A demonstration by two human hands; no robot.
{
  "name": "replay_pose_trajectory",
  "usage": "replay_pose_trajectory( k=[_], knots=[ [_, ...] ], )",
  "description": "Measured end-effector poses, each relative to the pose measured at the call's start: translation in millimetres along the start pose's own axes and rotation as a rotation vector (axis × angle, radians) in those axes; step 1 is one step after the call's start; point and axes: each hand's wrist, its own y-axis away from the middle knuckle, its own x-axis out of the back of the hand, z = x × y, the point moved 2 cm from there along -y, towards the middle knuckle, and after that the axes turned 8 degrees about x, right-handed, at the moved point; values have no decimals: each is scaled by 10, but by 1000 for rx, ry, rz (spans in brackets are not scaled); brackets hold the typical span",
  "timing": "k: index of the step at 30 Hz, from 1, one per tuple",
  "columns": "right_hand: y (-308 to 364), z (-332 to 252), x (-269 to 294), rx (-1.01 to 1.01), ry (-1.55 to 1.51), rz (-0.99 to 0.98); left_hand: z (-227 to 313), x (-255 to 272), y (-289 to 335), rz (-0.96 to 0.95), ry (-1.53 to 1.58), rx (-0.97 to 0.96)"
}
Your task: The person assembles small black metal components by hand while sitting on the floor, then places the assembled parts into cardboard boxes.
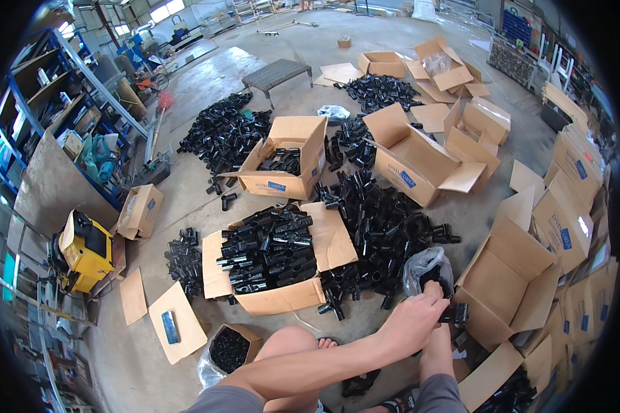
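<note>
My left hand (420,318) crosses in front of me to the right, its fingers bent together at the near edge of a clear plastic bag (415,267) with dark contents. Whatever those fingers pinch is too small or hidden to make out. Just behind it, my right hand (439,336) is mostly covered by the left. A black pipe fitting (456,314) juts out to the right of both hands, and it appears to be held in the right one. Left of the bag spreads a heap of black fittings (379,234).
An open carton (275,301) full of stacked fittings stands ahead. An empty open carton (492,303) is right of my hands. A small box (253,337) of little black parts sits by my knee. A phone (170,327) lies on a cardboard flap. More cartons (565,227) line the right.
</note>
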Motion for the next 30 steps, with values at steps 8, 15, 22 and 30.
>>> replay_pose_trajectory(
  k=[8,15,22,30],
  knots=[
    [-102,-124,122,24,19,-5,50,56,79,-57,-74,-10],
    [-110,-46,168,51,38,7,48,-23,97,3,-21,-71],
    [-34,68,157,43,60,6,-5,25,152,-29,-87,-34],
    [-29,389,249,114,24,99,-2,86,94,29,-108,-44]
  ],
)
